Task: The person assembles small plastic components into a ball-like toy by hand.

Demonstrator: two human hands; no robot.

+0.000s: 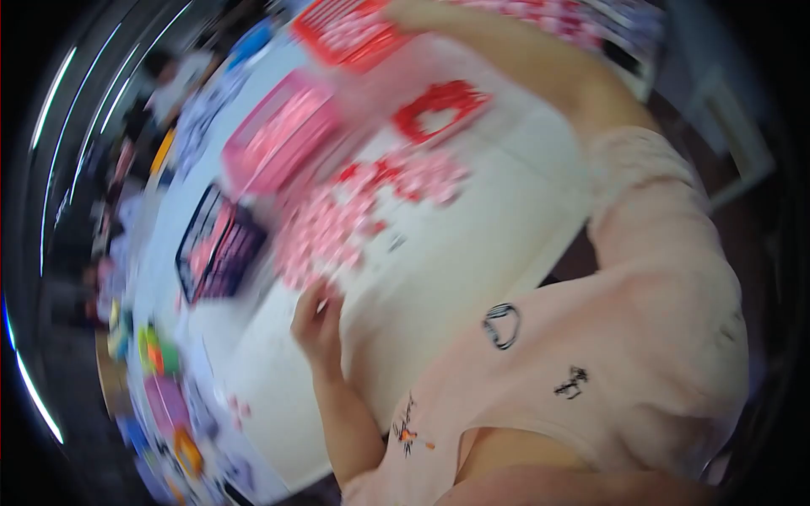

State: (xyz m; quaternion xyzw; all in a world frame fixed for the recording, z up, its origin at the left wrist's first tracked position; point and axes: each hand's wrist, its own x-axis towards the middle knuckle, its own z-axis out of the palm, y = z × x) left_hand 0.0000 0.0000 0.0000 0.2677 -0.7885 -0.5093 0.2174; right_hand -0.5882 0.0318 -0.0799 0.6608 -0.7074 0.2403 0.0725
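My left hand (316, 325) rests with fingers loosely curled at the edge of a scattered pile of small red-and-white pieces (354, 215) on the white bench (472, 244). My right hand (403, 13) reaches far toward a red tray (350, 32); its grip is too blurred to tell. A pink basket (283, 135) and a dark basket (215, 244) stand beside the pile.

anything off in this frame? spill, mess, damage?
Hard to judge: the whole frame is motion-blurred and tilted. A loose scatter of small red and pink pieces spreads over the white table beside the pink basket, near the left hand. No damage is visible.
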